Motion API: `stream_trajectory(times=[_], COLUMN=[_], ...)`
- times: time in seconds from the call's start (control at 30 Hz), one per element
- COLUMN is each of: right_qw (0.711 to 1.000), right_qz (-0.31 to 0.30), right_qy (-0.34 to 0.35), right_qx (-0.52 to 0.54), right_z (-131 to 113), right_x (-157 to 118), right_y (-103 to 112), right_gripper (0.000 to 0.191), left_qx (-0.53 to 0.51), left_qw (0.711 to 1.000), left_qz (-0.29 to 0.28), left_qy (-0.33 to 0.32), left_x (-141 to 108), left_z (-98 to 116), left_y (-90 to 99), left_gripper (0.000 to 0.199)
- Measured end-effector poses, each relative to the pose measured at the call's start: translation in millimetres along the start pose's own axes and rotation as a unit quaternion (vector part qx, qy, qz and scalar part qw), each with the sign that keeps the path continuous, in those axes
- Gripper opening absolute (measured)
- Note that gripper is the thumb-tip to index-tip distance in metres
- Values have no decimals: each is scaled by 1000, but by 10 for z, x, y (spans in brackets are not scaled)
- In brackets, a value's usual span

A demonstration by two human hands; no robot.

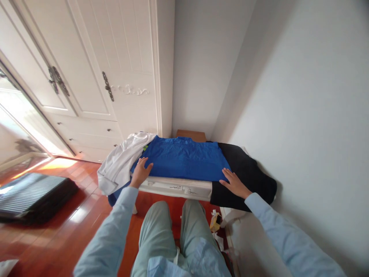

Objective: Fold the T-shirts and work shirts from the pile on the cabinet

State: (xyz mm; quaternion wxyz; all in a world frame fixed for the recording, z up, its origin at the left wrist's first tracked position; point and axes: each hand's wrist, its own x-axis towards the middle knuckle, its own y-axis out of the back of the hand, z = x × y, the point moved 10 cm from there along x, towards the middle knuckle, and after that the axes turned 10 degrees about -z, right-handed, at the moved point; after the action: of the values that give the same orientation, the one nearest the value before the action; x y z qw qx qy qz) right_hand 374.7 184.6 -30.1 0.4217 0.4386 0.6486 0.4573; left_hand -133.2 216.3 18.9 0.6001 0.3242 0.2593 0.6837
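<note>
A blue garment [184,159] lies spread flat over a white table [178,186] with carved trim. My left hand [140,172] rests at the garment's left side, fingers stretched out. At the right side, my right hand [235,184] is laid over the blue cloth's edge and the black cloth beside it, fingers spread. Neither hand grips anything that I can see. A white garment [121,161] is heaped at the table's left end and hangs over it. Black clothing [248,173] covers the right end.
A white wardrobe [129,65] stands behind on the left. A dark ribbed suitcase [34,196] lies on the red wooden floor [95,231]. Behind the table is a brown box [191,135]. Grey walls [302,96] close in the right side. Small litter [215,221] sits under the table.
</note>
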Motion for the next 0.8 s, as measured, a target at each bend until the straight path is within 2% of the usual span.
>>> stream_trajectory(times=[0.03,0.1,0.13,0.17,0.23,0.3,0.4,0.47,0.57,0.63,0.67,0.73,0.8], right_qw=[999,991,984,977,958,923,829,770,682,625,607,599,631], right_qz=[36,107,132,147,137,63,-66,-97,-118,-138,-148,-176,-203], right_qy=[1,8,13,18,18,14,11,8,8,12,17,40,83], right_qx=[22,79,115,154,253,380,555,630,722,768,781,781,744], right_z=[-29,-124,-182,-240,-348,-487,-822,-1051,-1442,-1748,-1904,-2213,-2479], right_x=[-111,-359,-478,-580,-708,-724,-661,-565,-321,-133,-43,116,261], right_y=[28,77,85,79,16,-135,-346,-390,-481,-580,-621,-653,-585], right_gripper=[77,76,75,73,71,71,71,67,62,60,59,57,57], left_qx=[-73,-230,-300,-377,-525,-640,-729,-756,-769,-766,-762,-754,-748], left_qw=[995,948,915,881,811,740,654,611,573,567,569,577,583], left_qz=[72,206,246,252,206,131,26,-48,-138,-156,-153,-138,-133], left_qy=[21,79,112,136,156,159,199,228,246,260,268,281,288], left_x=[-178,-608,-807,-940,-1030,-975,-835,-754,-655,-601,-578,-545,-543], left_z=[-39,-183,-258,-300,-272,-143,67,247,556,687,716,731,718], left_y=[42,-1,-106,-268,-603,-824,-965,-1041,-1196,-1325,-1385,-1479,-1541], left_gripper=[44,41,39,35,28,18,7,8,9,7,6,6,11])
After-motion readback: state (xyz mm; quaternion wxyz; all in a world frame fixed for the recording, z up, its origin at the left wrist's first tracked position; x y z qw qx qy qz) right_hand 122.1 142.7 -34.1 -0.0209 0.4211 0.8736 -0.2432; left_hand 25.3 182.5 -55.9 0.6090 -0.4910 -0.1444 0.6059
